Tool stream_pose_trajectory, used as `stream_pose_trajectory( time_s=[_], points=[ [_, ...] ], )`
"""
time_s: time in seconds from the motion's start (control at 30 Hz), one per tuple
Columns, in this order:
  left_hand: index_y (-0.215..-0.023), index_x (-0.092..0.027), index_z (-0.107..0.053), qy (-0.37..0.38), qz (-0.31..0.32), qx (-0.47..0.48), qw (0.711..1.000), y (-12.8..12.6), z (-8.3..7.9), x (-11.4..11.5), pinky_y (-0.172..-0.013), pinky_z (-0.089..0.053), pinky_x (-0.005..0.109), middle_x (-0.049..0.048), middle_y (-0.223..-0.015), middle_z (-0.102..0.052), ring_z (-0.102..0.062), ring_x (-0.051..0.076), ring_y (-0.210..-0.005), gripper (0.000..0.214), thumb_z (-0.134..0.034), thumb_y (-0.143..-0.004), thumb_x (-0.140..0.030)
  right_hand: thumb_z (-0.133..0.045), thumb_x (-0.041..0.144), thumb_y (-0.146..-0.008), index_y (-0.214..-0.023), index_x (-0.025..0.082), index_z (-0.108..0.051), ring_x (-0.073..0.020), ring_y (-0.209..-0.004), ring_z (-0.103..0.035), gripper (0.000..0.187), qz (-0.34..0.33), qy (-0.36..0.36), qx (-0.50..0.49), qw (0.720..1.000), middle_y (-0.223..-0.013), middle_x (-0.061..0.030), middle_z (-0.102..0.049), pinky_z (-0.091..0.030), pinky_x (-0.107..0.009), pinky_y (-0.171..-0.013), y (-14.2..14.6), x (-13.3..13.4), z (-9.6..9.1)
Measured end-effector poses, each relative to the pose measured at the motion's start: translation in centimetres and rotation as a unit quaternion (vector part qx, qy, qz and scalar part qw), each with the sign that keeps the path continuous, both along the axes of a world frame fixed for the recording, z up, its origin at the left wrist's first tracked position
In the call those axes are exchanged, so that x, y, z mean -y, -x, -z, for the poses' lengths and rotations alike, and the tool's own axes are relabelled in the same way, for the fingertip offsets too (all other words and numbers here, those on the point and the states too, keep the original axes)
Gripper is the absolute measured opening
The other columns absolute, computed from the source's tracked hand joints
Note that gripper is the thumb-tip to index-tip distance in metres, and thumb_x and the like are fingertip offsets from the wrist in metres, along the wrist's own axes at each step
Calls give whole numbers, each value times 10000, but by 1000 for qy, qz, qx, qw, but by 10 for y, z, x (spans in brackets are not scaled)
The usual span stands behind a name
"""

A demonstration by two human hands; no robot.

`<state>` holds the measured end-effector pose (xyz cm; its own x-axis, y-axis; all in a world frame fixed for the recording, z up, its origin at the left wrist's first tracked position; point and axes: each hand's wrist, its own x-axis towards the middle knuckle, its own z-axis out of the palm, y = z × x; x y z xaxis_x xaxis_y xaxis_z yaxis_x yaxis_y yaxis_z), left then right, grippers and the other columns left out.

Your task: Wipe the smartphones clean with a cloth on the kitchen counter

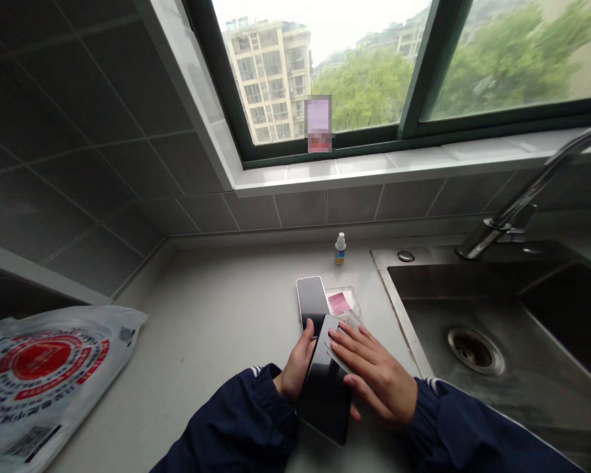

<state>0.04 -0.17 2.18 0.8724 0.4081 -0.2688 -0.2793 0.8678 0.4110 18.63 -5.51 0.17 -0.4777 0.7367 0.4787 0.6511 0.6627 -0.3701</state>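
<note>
A black-screened phone [324,407] lies slanted in my left hand [294,369], its thumb along the near left edge and the other fingers hidden underneath. Over the upper part of the screen rests my right hand [380,373], fingers stretched and pressing down. Beneath those fingers shows the zigzag edge of a small greyish cloth [339,359], mostly covered. Just beyond the held phone, a second phone [312,297] with a pale rim lies screen up on the counter. Beside it is a clear phone case [353,293] with a pink square [339,303] on it.
A small white-capped bottle [340,251] stands upright further back on the pale counter [217,309]. To the right is a steel sink [438,309] with a chrome faucet [509,210]. A printed plastic bag [44,374] lies at the left, and a window [364,85] is behind.
</note>
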Motion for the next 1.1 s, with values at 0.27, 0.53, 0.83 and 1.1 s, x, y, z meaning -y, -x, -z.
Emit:
stream_pose_trajectory(
  time_s=[0.27,0.53,0.83,1.1],
  points=[
    [-1350,-61,-490,-23,48,-42,998,2,-16,1,-850,-453,490,167,-850,-707,-676,318,-798,921,-218,-836,-774,-394,279,-986,-1440,155,-419,-275,-1435,-276,471,-11,25,-24,999,-1487,-109,-427,-250,-514,-1166,-1,-3,4],
    [-1336,-86,-521,10,14,-45,999,2,-9,1,-903,-451,446,156,-920,-709,-673,310,-905,862,-305,-838,-755,-408,262,-976,-1435,163,-431,-270,-1425,-301,470,-14,11,-31,999,-1472,-106,-449,-267,-501,-1161,-1,-4,3],
    [-1236,-62,-591,-9,-73,-41,996,0,10,-4,-907,-466,340,148,-980,-696,-661,251,-962,743,-348,-887,-671,-402,326,-993,-1447,133,-413,-280,-1439,-261,493,-43,22,16,999,-1481,-119,-429,-199,-505,-1178,17,5,-14],
    [-1118,-66,-649,7,-62,-69,996,3,6,-1,-740,-511,316,142,-836,-715,-685,222,-766,826,-262,-855,-746,-417,516,-966,-1399,81,-464,-272,-1427,-293,616,-143,16,26,989,-1448,-147,-465,-196,-474,-1187,34,30,-30]
  ],
)
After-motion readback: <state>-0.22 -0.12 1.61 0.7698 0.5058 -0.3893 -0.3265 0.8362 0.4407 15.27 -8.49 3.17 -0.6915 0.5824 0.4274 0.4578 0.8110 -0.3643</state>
